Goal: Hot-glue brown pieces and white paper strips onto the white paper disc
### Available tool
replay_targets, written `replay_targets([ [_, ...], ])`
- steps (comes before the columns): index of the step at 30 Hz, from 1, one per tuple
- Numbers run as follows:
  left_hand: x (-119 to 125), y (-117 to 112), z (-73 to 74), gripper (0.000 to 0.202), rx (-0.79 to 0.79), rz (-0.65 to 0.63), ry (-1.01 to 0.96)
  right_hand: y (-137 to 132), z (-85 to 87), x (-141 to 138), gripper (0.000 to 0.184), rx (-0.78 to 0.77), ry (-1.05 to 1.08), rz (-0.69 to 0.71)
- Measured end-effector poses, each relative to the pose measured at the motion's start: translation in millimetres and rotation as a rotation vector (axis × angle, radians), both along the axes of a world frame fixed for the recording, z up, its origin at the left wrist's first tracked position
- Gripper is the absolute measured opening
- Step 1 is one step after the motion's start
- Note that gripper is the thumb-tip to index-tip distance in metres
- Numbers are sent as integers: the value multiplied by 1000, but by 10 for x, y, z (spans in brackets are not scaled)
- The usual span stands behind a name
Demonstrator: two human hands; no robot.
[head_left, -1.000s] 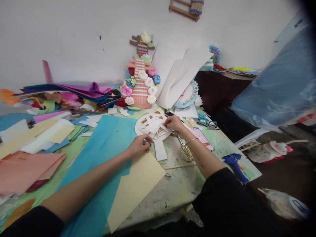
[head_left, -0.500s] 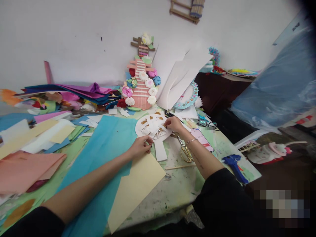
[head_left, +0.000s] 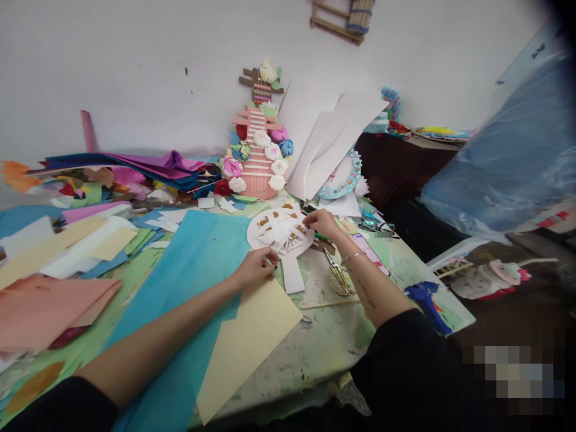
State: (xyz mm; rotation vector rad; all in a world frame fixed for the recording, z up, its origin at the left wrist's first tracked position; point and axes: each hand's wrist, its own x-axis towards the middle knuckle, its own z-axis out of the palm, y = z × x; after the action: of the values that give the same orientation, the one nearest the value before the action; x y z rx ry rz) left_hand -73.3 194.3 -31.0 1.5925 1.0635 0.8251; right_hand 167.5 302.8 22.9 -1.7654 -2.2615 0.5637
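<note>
A white fan-shaped cutout [head_left: 293, 276] lies on the table, its round head covered with a heap of white paper strips [head_left: 281, 231] and some brown patches. At the head's right edge, my right hand [head_left: 321, 223] has thumb and fingers pinched together; whatever is between them is too small to make out. My left hand [head_left: 257, 266] is closed with fingers curled, left of the fan's handle and above a cream paper sheet [head_left: 252, 342]. What it holds, if anything, is hidden. Under my left forearm runs a large blue paper sheet [head_left: 184, 282].
Gold-handled scissors [head_left: 338, 279], a phone [head_left: 366, 249] and glasses [head_left: 377, 225] lie to the right, with a blue glue gun [head_left: 429, 306] near the table's edge. A flower-covered pink lute [head_left: 257, 162] leans on the wall. Coloured paper [head_left: 54, 306] crowds the left side.
My right hand has shifted slightly to the right along the fan's edge. My left hand and the fan have hardly moved.
</note>
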Motion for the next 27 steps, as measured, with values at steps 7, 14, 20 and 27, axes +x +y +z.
replay_targets([
  [7, 19, -4, 2, 15, 8, -1, -5, -42, -7, -69, 32, -32, -18, -9],
  [14, 10, -19, 4, 15, 19, 3, 2, 19, -136, -154, 33, -22, -26, -15],
  [20, 6, -31, 18, 14, 15, 5, -1, -17, -105, -161, 32, -35, -20, -2],
  [27, 27, -30, 33, 15, 7, 16, -12, -76, 42, -74, 31, -9, -13, -43],
])
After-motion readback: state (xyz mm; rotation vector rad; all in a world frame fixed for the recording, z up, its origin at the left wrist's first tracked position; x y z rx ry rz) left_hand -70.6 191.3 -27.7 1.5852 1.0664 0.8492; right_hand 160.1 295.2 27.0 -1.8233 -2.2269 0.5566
